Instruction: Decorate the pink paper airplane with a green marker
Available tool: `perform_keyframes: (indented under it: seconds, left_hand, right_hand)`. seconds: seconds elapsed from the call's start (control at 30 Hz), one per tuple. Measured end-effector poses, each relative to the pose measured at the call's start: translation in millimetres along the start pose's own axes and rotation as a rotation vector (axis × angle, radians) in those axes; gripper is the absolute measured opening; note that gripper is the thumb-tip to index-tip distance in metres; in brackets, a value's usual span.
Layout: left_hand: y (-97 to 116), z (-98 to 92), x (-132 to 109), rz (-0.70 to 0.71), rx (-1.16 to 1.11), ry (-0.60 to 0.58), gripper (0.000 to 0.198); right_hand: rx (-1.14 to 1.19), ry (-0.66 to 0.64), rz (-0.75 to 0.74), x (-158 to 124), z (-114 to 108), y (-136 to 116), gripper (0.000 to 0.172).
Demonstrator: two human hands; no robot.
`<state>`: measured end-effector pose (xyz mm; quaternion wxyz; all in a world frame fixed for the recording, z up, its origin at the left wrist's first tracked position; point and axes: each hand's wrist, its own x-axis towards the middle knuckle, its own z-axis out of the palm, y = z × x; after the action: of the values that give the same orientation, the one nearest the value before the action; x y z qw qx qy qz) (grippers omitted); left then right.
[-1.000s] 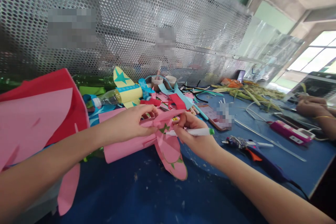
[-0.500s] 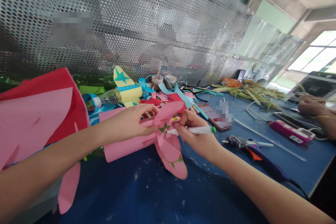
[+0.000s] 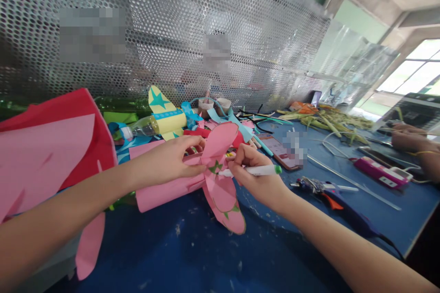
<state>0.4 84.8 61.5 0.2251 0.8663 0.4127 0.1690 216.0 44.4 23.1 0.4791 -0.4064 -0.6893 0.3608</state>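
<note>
My left hand (image 3: 173,158) is closed on a pink paper craft (image 3: 168,193), a rolled tube with rounded petal-shaped flaps at its right end. My right hand (image 3: 254,171) pinches a white marker (image 3: 264,170) with a green end. The marker's tip is at a green star (image 3: 215,166) on the paper, between the flaps. Green outlines and small star shapes run along the lower flap (image 3: 233,219). Part of my left fingers is hidden behind the tube.
Red and pink paper sheets (image 3: 44,160) lie at the left. Behind my hands is a bottle (image 3: 144,126) with yellow paper and paper scraps. A glue gun (image 3: 347,208), phone (image 3: 280,149) and pink power strip (image 3: 380,173) lie right. Another person's hand (image 3: 409,137) is at far right.
The upper pink flap has swung a little to the left and shows more of its face. The marker has shifted only slightly at the star. My left hand has stayed in place.
</note>
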Motion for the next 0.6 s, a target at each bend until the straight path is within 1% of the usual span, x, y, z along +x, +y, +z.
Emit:
perform_keyframes:
  seconds: [0.13,0.3,0.4,0.53,0.6]
  left_hand:
    - [0.6,-0.9,0.0,-0.006,-0.004,-0.008,0.046]
    - [2.5,-1.0,-0.2,-0.026,-0.021,-0.004,0.046]
    - [2.5,-0.8,0.0,-0.023,-0.026,-0.011,0.046]
    - [1.2,-0.8,0.5,-0.013,-0.034,-0.011,0.045]
    - [0.7,-0.8,0.5,0.005,-0.047,-0.012,0.044]
  right_hand:
    - [0.007,0.035,0.003,0.5,0.0,-0.9,0.023]
    - [0.013,0.019,-0.007,0.8,0.4,-1.1,0.024]
    - [0.001,0.053,0.000,0.6,0.9,-1.4,0.024]
    - [0.003,0.016,-0.011,0.2,0.7,-2.8,0.023]
    - [-0.007,0.025,-0.013,0.2,0.2,-3.6,0.023]
